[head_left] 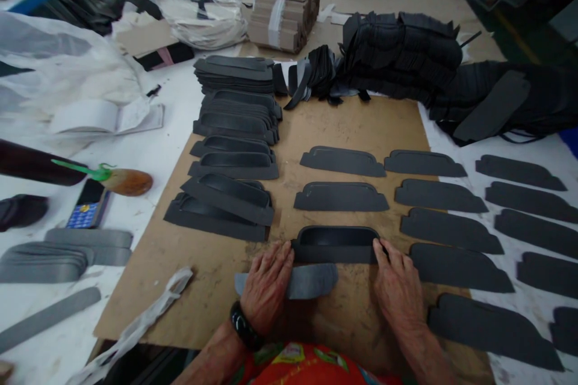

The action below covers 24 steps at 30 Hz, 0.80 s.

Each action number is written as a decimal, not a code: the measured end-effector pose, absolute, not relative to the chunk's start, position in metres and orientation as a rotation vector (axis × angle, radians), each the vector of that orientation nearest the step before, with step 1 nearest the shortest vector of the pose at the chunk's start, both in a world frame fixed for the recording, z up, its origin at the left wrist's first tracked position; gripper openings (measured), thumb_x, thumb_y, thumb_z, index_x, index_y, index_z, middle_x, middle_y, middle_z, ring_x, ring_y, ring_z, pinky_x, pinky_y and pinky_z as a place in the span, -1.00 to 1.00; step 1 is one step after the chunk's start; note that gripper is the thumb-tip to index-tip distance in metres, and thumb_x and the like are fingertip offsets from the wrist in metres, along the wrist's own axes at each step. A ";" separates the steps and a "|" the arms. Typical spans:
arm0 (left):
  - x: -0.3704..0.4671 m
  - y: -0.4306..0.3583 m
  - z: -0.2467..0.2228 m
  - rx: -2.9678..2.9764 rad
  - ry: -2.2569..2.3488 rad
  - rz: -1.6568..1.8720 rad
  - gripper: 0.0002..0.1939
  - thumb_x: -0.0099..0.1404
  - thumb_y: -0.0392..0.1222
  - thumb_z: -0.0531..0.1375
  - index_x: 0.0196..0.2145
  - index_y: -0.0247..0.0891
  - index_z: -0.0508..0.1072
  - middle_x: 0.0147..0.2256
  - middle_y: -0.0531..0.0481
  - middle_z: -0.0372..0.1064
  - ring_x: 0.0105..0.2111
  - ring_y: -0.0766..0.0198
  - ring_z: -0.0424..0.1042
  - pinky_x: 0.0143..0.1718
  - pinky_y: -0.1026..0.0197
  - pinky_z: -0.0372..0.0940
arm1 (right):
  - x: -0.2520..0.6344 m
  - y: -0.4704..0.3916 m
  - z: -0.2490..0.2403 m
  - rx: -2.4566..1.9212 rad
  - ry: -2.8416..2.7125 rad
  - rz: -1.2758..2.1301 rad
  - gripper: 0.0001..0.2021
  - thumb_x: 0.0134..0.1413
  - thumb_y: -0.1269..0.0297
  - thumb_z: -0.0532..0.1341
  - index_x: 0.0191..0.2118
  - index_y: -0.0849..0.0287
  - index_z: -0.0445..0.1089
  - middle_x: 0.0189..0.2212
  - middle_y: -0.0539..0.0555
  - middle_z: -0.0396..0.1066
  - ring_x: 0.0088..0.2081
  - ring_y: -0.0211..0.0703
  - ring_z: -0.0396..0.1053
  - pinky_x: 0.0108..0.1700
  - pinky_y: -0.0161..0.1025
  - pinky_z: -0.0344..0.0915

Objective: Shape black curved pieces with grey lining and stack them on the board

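A dark flat piece with a shiny black curved panel on it (336,245) lies on the brown board (352,120) in front of me. The fingertips of my left hand (268,283) rest at its left end, and that palm lies over a grey curved strip (311,281). My right hand (395,277) touches the piece's right end, thumb and index finger close together at its edge. Similar dark pieces (341,197) lie in rows beyond and to the right. Overlapping pieces with black panels (226,198) form a column on the left.
Grey strips (40,261), a phone (88,204) and a green-and-orange handled tool (129,181) lie at the left. Behind are an open notebook (90,117), a tied brown bundle (284,15) and black stacked material (401,51). A white strip (153,307) crosses the board's near left edge.
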<state>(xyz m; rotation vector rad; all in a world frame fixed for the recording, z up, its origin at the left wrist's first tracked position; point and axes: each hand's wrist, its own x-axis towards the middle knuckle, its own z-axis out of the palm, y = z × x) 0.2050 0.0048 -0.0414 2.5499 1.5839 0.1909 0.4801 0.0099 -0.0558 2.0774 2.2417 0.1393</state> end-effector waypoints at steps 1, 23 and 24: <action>0.206 0.005 -0.042 2.558 1.562 0.217 -0.45 0.11 -0.43 -0.07 0.08 -0.30 0.24 0.11 -0.07 0.16 0.11 0.11 0.05 0.00 0.06 0.04 | 0.480 0.010 -0.055 2.074 2.244 0.138 -0.53 0.00 0.53 -0.02 0.07 0.20 0.21 0.00 0.16 0.27 -0.13 0.04 0.23 -0.18 -0.07 0.25; 0.198 0.015 -0.055 2.681 1.526 0.238 -0.45 0.08 -0.44 -0.06 0.05 -0.26 0.28 0.11 -0.04 0.16 0.10 0.16 0.09 0.03 0.10 0.03 | 0.506 0.038 -0.052 2.760 2.115 -0.927 -0.70 -0.02 0.33 -0.03 -0.22 0.17 0.39 -0.21 0.13 0.40 -0.14 -0.07 0.32 -0.06 -0.05 0.23; 0.198 0.015 -0.057 2.682 1.523 0.248 -0.44 0.08 -0.44 -0.06 0.05 -0.26 0.28 0.11 -0.04 0.16 0.11 0.16 0.08 0.03 0.10 0.03 | 0.509 0.041 -0.051 2.791 2.067 -0.986 -0.69 0.00 0.30 -0.04 -0.21 0.18 0.37 -0.23 0.11 0.41 -0.17 -0.08 0.35 -0.10 -0.06 0.25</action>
